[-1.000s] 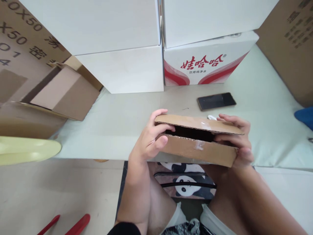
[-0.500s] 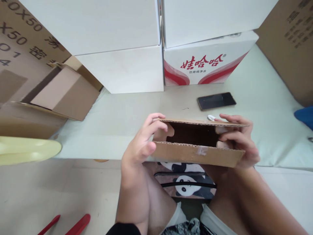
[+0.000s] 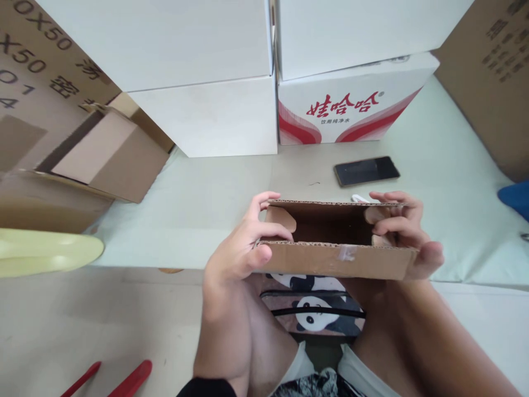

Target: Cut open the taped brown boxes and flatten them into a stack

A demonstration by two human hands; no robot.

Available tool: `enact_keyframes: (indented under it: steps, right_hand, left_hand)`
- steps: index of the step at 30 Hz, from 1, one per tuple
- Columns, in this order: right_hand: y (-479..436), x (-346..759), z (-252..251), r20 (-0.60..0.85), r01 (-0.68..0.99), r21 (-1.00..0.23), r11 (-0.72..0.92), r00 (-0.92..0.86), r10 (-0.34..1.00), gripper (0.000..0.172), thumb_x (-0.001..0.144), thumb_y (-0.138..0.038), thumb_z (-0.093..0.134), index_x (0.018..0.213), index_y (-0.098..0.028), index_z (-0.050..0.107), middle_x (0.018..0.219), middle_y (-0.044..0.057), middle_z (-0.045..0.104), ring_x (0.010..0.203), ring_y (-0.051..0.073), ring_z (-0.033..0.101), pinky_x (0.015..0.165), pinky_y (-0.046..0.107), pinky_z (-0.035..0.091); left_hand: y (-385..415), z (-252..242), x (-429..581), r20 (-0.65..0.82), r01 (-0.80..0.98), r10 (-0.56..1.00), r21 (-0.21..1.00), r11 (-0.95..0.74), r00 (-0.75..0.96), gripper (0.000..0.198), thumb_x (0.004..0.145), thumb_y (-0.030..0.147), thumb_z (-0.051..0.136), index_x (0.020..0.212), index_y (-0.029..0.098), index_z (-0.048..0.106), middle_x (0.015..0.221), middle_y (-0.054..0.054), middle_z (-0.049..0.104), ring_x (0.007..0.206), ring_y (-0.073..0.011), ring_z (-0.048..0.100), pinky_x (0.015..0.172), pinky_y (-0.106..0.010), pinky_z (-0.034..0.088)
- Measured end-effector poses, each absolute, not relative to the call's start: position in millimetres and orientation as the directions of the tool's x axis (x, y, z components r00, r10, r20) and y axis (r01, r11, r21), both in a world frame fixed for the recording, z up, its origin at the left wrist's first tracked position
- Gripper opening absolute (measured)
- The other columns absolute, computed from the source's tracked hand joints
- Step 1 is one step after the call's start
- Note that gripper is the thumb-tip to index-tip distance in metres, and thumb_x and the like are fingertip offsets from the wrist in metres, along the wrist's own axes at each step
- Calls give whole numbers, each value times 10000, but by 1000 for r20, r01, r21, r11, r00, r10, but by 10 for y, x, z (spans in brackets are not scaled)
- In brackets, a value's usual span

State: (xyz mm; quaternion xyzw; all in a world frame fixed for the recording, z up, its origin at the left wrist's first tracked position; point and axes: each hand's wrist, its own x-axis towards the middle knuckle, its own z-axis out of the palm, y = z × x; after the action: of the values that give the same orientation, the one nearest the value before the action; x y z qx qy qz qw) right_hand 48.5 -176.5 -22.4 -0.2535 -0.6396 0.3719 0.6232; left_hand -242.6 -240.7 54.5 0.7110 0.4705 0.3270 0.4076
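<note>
I hold a small brown cardboard box (image 3: 330,259) above the near edge of a pale green table (image 3: 206,204). Its top is spread open and the dark inside shows. A strip of clear tape sits on its near wall. My left hand (image 3: 243,248) grips the box's left end, fingers curled over the side flap. My right hand (image 3: 407,231) grips the right end, fingers pressing the other side flap inward, thumb under the near corner.
A black phone (image 3: 367,170) lies on the table beyond the box, with a small white object just behind the box. White cartons (image 3: 206,82) and a red-printed carton (image 3: 351,105) stand at the back. Brown cartons (image 3: 82,160) lie left; another brown carton (image 3: 491,82) stands right. A yellow seat (image 3: 45,251) is at far left.
The box was nearly flat a second ago. It has been spread open into a rectangle, and my fingers have moved onto the side flaps at both ends.
</note>
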Motion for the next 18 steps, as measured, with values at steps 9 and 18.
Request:
enact_keyframes:
  steps: [9, 18]
  right_hand:
    - [-1728, 431, -198, 648, -173, -753, 636, -25, 761, 498, 948, -606, 375, 748, -243, 652, 1172, 70, 569, 786, 214, 512, 600, 398, 366]
    - [-1696, 393, -259, 641, -283, -725, 628, 54, 765, 331, 902, -576, 465, 827, -287, 608, 1223, 31, 649, 1151, 308, 627, 983, 576, 472]
  left_hand:
    - [-2407, 464, -2403, 108, 416, 951, 880, -228, 291, 845, 805, 963, 292, 851, 217, 685, 1280, -154, 523, 1511, -430, 259, 1255, -608, 307]
    - [-2401, 444, -2430, 148, 354, 946, 901, -249, 288, 586, 758, 731, 714, 976, 234, 491, 1449, -156, 383, 1565, -467, 191, 1161, -639, 398]
